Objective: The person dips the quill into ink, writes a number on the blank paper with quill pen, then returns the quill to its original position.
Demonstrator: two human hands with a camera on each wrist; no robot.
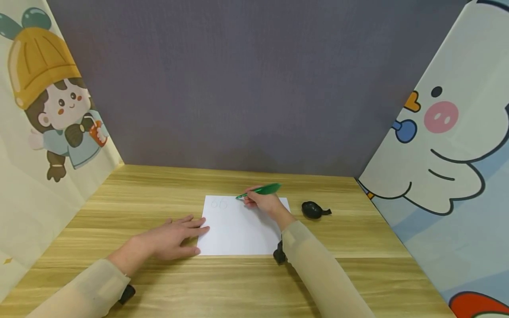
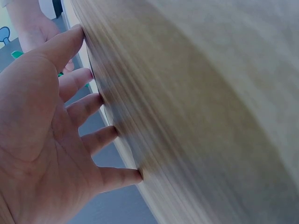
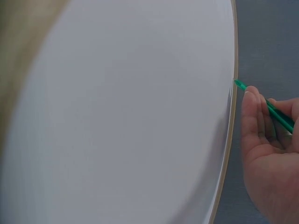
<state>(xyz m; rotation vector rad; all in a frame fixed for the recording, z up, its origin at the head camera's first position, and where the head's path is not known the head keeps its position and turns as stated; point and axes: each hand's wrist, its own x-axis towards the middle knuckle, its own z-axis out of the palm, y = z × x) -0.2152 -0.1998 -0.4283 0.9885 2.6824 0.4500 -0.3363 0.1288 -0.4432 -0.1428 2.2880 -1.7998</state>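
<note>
A white sheet of paper [image 1: 238, 234] lies on the wooden table, with faint round marks like two sixes near its upper left corner. My right hand [image 1: 262, 202] pinches a green pen [image 1: 267, 189] whose upper end is broad and feather-shaped. The pen's tip is at the sheet near its top edge, right of the marks; the right wrist view shows the pen [image 3: 279, 116] between thumb and fingers. My left hand [image 1: 175, 238] rests with fingers spread at the sheet's left edge, and in the left wrist view its fingertips [image 2: 110, 132] press the tabletop.
A black rounded object [image 1: 312, 210] with a short narrow neck lies right of the sheet. Behind the wooden table [image 1: 159, 190] stands a grey panel [image 1: 238, 88]. Side panels with cartoon figures [image 1: 63, 106] flank it. Black devices [image 1: 279, 254] sit at both wrists.
</note>
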